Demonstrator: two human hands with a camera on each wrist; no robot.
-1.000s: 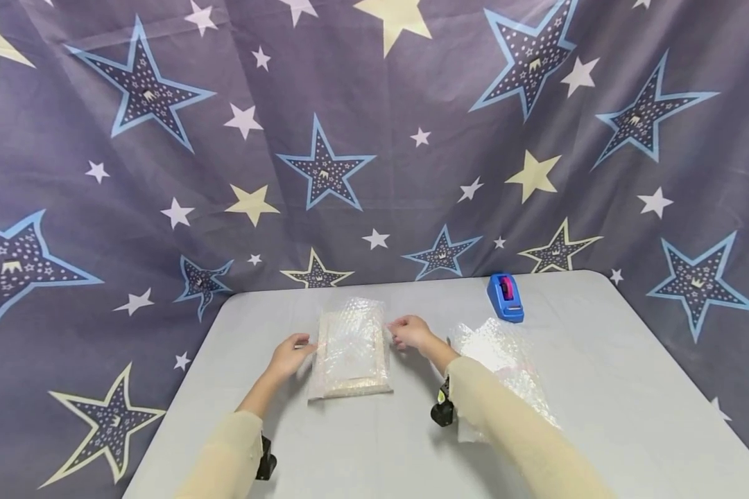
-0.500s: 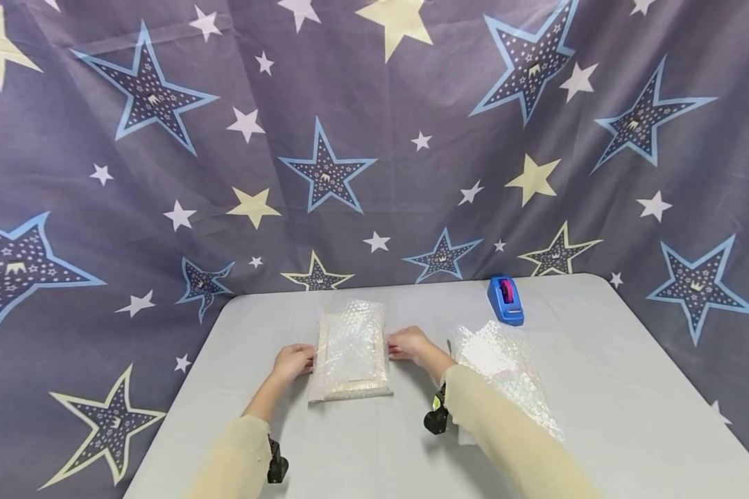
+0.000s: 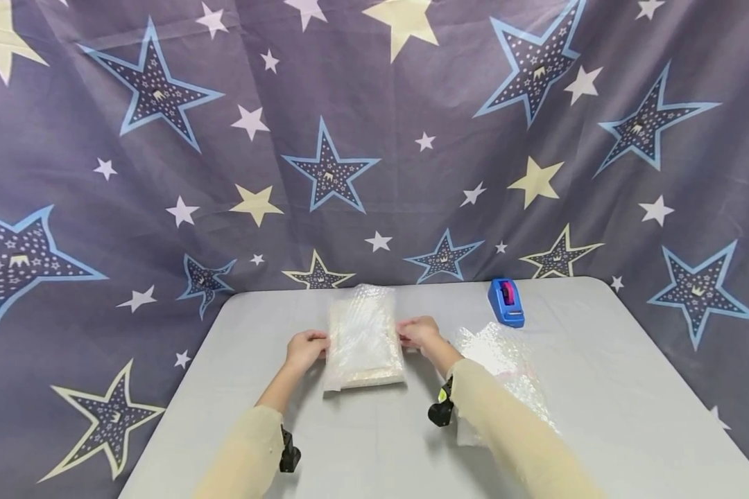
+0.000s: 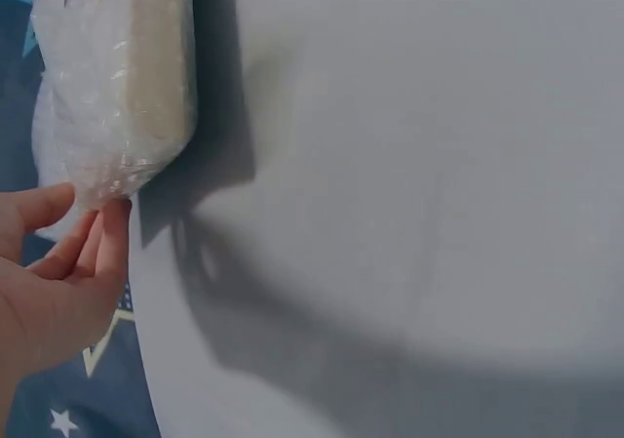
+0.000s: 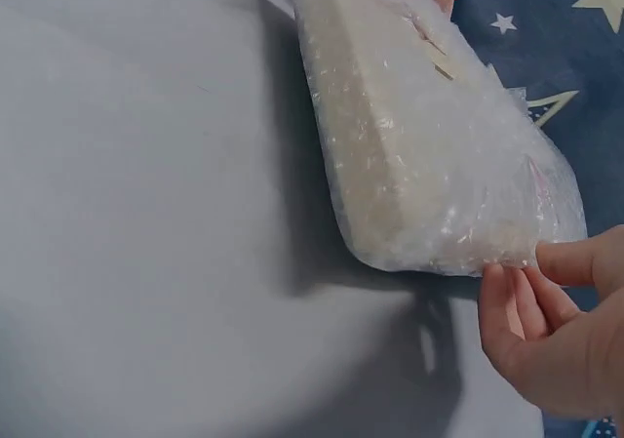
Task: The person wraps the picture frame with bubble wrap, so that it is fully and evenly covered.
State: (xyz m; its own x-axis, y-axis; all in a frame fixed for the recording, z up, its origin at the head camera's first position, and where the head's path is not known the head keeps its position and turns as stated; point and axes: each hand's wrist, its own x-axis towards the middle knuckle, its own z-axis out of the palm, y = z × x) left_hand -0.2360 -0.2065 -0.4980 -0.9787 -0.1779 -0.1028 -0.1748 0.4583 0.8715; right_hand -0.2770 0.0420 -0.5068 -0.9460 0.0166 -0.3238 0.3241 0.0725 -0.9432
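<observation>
A flat rectangular frame in a bubble wrap pouch [image 3: 365, 339] is held between both hands, its light wooden-looking edge showing through the plastic. At its left side, my left hand [image 3: 306, 349] pinches the wrap; the left wrist view shows thumb and fingertips on the pouch's side [image 4: 107, 155]. On the opposite side my right hand [image 3: 420, 333] pinches the other edge, and the right wrist view has the thumb above and fingers below the bubble wrap [image 5: 458, 214]. Shadows beneath suggest the pouch is lifted a little off the table.
Another bubble wrap sheet or pouch [image 3: 505, 367] lies to the right, partly under the right forearm. A blue tape dispenser [image 3: 506, 303] with a pink roll stands at the back right of the white table [image 3: 605, 388]. Behind hangs a star-patterned curtain [image 3: 374, 138].
Both hands have closed on the pouch's sides, and it has risen off the table, shifting slightly right and away. The dispenser and the other bubble wrap stay in place.
</observation>
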